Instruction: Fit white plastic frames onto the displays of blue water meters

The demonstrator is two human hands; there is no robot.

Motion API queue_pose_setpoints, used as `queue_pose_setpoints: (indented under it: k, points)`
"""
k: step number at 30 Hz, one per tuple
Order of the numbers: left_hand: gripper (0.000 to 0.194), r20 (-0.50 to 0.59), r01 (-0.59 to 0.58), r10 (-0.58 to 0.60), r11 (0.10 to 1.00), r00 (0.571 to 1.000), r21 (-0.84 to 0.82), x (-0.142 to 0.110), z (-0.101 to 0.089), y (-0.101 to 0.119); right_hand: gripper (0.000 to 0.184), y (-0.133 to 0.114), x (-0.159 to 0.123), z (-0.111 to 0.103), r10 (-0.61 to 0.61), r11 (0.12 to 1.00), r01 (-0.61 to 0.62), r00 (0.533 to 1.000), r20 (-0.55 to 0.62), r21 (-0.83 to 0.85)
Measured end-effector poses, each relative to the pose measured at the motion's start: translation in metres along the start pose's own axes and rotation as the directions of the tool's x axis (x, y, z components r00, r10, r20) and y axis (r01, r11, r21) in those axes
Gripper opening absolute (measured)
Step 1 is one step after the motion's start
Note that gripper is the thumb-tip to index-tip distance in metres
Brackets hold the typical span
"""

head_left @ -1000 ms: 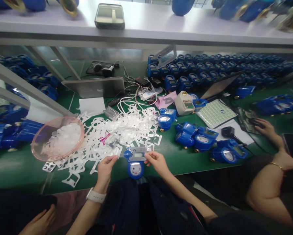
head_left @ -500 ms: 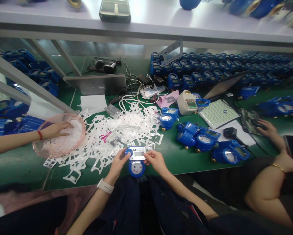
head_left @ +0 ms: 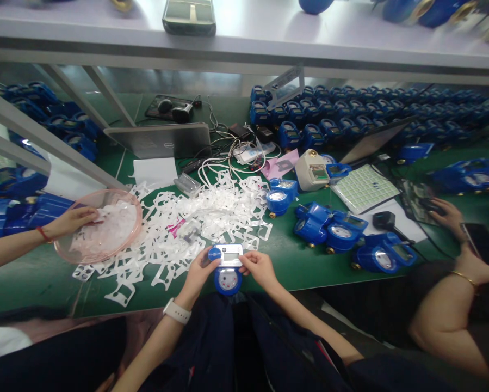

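A blue water meter (head_left: 228, 281) with a white faceplate, a small display and a round clear dial is at the table's front edge, close to my body. My left hand (head_left: 198, 272) grips its left side, the thumb lying by the round blue cap. On the other side, my right hand (head_left: 259, 269) pinches the right edge of the faceplate by the display; the fingertips partly cover that corner. Just beyond the meter spreads a loose heap of white cut-out plates (head_left: 211, 215).
At left a co-worker's hand (head_left: 75, 219) is over a pink basin (head_left: 137, 231) of white pieces. More blue meters (head_left: 344, 233) stand at right, near another person's hands and phone (head_left: 483, 242). A laptop (head_left: 158, 142), cables and a shelf (head_left: 244, 46) lie beyond.
The co-worker's hand at left has drawn back from the pile in the basin, fingers now pinched. The phone at right has shifted left. My hands keep the same hold on the meter.
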State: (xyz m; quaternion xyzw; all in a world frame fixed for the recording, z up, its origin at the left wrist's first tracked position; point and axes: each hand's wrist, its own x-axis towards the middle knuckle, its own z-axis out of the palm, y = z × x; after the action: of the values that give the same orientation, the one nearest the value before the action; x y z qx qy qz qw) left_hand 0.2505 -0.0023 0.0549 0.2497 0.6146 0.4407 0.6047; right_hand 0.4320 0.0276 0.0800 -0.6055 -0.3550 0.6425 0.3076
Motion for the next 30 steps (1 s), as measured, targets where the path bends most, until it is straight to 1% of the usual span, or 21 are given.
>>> queue_pose_setpoints:
  k: [3,9,17,25,30]
  points:
    - [0.056,0.006,0.008,-0.008,1.000,1.000,0.002,-0.0002,-0.0002,0.0003,0.040,-0.0003,0.0012,-0.0003,0.007,1.000,-0.007,1.000,0.004,-0.004]
    - [0.055,-0.007,-0.003,0.003,1.000,1.000,0.008,-0.0005,0.0000,0.0026,0.037,-0.0036,-0.0019,0.0004,-0.028,1.000,0.028,1.000,0.009,0.000]
    - [0.050,-0.013,-0.017,0.017,1.000,1.000,0.016,0.0000,0.0002,0.0015,0.035,-0.0023,0.0009,0.0004,0.001,1.000,-0.001,1.000,0.005,0.003]
    - [0.051,-0.011,-0.024,0.025,0.999,1.000,0.030,-0.0010,-0.0002,0.0020,0.032,-0.0019,0.0013,0.0029,0.004,1.000,-0.004,1.000,0.013,-0.001]
    - [0.054,-0.035,-0.004,0.005,1.000,0.999,0.028,-0.0001,0.0006,0.0006,0.034,0.0022,0.0066,0.0013,0.030,1.000,-0.030,0.999,0.019,0.000]
